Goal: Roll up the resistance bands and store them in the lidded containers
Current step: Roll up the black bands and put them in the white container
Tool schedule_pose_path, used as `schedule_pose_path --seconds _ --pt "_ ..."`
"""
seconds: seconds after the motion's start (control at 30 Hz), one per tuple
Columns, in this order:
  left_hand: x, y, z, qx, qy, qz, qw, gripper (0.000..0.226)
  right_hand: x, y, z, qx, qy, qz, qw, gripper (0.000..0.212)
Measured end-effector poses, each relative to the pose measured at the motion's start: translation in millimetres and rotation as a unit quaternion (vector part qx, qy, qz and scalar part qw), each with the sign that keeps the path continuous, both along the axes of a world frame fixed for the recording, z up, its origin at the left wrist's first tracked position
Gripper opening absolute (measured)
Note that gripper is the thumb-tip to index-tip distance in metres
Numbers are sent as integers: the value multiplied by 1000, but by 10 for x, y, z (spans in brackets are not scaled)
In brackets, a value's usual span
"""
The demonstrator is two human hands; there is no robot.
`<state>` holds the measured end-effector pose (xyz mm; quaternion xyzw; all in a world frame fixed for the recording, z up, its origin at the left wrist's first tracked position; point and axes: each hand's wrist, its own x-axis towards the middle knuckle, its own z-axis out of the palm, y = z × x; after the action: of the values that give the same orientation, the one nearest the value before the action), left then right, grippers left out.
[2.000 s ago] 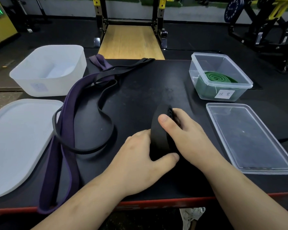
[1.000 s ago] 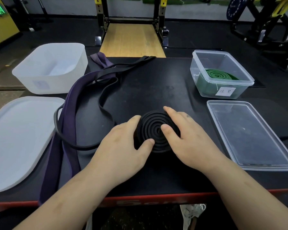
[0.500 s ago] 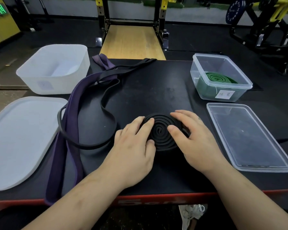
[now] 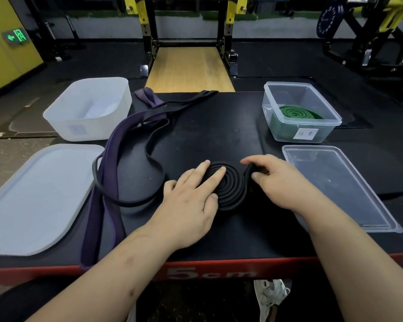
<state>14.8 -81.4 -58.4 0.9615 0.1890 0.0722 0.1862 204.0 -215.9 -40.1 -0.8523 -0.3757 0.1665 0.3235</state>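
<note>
Nearest, at the black mat's (image 4: 219, 135) 6 o'clock, the rolled black band (image 4: 230, 191) lies flat. The left hand (image 4: 191, 196) presses it with straight, relaxed fingers. The right hand (image 4: 282, 182), at the coil's 3 o'clock, pinches its loose outer end. Keep weight on the spiral and draw that end snug round the rim, since slack would likely let the wraps spring. Half a second ago both hands lay flat on the coil; the right has since slid off to take the end. Farther, at 2 o'clock, the clear container (image 4: 286, 133) holds a green coil (image 4: 296, 112).
</note>
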Motion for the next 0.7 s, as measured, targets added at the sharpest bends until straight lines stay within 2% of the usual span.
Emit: schedule_pose_path --seconds 0.27,0.47,0.57,0.7 --pt "88 -42 39 -3 21 16 1000 53 107 -294 11 75 44 -85 993 37" --pt "105 -59 58 22 41 2 999 54 113 -173 17 17 16 -69 997 37" --pt "85 -15 72 41 66 -19 997 55 56 20 -21 -14 -37 -54 998 43" --pt "61 89 77 43 87 -46 994 58 -16 217 -104 26 -71 -70 995 51"
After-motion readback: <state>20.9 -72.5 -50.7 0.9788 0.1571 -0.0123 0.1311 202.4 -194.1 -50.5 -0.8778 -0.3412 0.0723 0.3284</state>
